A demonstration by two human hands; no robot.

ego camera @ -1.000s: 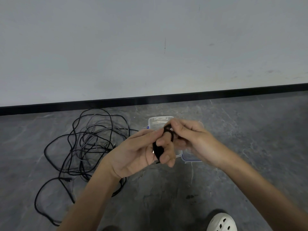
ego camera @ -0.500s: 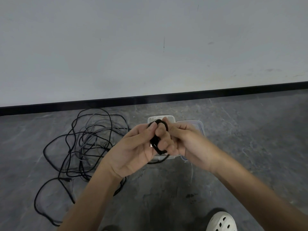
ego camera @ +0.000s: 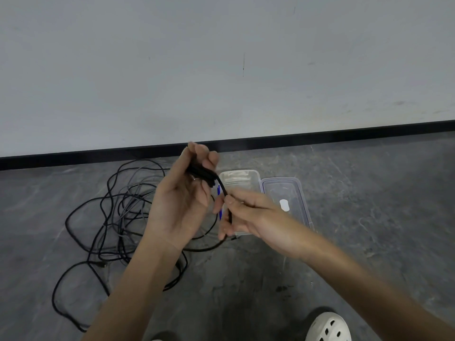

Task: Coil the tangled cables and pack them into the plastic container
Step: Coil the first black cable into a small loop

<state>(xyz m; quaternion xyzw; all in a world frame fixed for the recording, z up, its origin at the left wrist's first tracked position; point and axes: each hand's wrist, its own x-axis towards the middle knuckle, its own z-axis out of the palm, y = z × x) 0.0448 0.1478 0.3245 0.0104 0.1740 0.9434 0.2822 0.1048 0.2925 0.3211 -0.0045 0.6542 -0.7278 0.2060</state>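
My left hand (ego camera: 183, 195) is raised palm-up and grips a small black coiled bundle (ego camera: 202, 174) between thumb and fingers. From the bundle a black cable (ego camera: 225, 193) runs down into my right hand (ego camera: 248, 217), which pinches it just below. The cable's loose tail curves on to the floor under my hands. A tangle of black and grey cables (ego camera: 115, 212) lies on the floor to the left. The clear plastic container (ego camera: 240, 179) sits on the floor behind my hands, partly hidden by them.
The container's clear lid (ego camera: 286, 200) lies right beside it with a white tab on it. A white wall with a black skirting strip (ego camera: 320, 134) runs behind. My white perforated shoe (ego camera: 328, 328) shows at the bottom right on the grey floor.
My hands have come apart: the left rose with the coiled bundle, and the right slid down along the cable. The container and lid now show more.
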